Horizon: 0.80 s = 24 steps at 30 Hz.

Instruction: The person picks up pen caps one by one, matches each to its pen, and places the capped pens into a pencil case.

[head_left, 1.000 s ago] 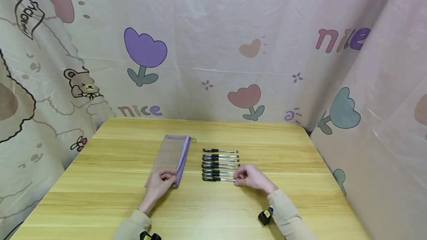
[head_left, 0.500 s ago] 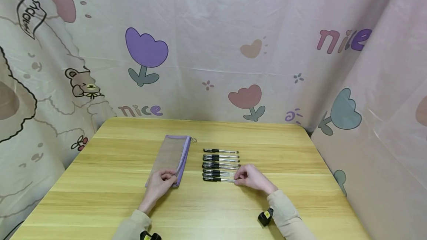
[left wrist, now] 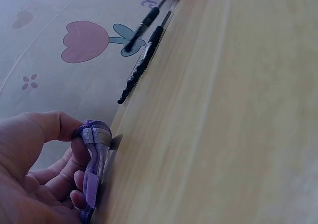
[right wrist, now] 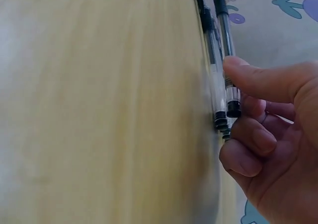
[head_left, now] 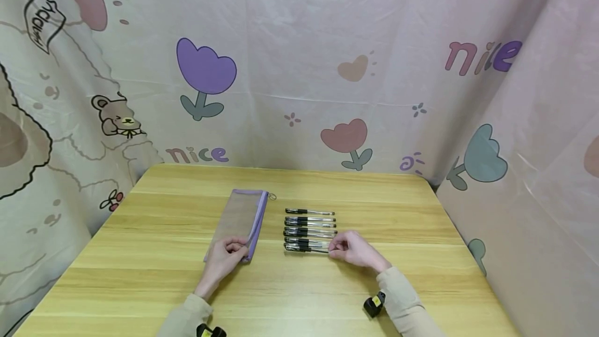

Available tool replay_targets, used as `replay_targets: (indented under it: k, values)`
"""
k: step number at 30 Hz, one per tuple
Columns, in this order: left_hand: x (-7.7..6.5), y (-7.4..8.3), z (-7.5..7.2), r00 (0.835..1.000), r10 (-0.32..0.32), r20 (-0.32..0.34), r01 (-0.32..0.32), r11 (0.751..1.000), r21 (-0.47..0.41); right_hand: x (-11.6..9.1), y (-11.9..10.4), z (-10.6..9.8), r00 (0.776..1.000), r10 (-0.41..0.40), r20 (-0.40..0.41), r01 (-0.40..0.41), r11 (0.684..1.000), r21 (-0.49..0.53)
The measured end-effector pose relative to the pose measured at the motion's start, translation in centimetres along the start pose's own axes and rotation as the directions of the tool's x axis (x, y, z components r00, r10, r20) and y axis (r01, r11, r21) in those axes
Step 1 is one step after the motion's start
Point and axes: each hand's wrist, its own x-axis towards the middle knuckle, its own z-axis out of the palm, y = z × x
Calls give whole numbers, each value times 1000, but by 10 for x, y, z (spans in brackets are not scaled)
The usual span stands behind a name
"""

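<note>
My left hand (head_left: 222, 260) pinches the near right corner of a flat mesh pencil pouch (head_left: 237, 217) with purple trim and a zipper along its right side. In the left wrist view, thumb and forefinger close on the zipper end (left wrist: 98, 136). To the right, my right hand (head_left: 355, 249) pinches a clear gel pen (right wrist: 226, 35) with a black grip near its black end plug. This pen is raised off the table, level with the nearest end of a row of similar pens (head_left: 299, 211). Their black-gripped ends point left, toward the pouch.
A wood-grain table (head_left: 281, 295) carries everything. A patterned curtain (head_left: 290, 66) hangs behind it and along both sides. Black wrist cameras (head_left: 374, 304) are worn at both sleeves. A small ring (head_left: 272, 196) sticks out from the pouch's far corner.
The nearest pen has risen from the table in my right hand and shifted slightly toward the row. My left hand and the pouch have stayed put.
</note>
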Motion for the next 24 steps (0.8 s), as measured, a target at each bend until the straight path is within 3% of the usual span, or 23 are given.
replay_targets:
  k: [13, 19, 24]
  values:
    - [1, -1, 0, 1000, -2, 2, 2, 1000, -2, 7, -14, -6, 995, -3, 96, -2, 999, 52]
    - [0, -1, 0, 1000, 0, -5, 0, 1000, 5, 12, -20, -3, 982, 81, 174, -121, 963, 239]
    - [0, -2, 0, 1000, 2, -5, -2, 1000, -2, 21, -25, 2, 974, 82, 213, -153, 926, 345]
